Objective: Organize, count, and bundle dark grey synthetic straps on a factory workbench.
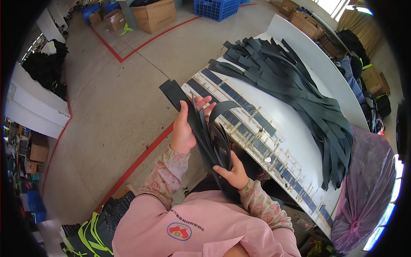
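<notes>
A bundle of dark strips (200,133) is held in front of my body, slanting from upper left to lower right. My left hand (184,132) grips its upper part, thumb along the near side and fingertips showing beyond it. Lower down, my right hand (233,171) is closed round the bundle, thumb across the front. One strip bends over in a loop between the two hands. On the white table (274,115) to the right lies a large heap of similar dark green-grey strips (295,94), some hanging toward the near right end.
Worn dark tape marks run along the table's edge. A purple plastic bag (364,188) stands at its right end. Stacked dark pieces with neon-yellow ties (96,227) are at my lower left. Cardboard boxes (155,16) and a blue crate (217,8) stand on the floor beyond.
</notes>
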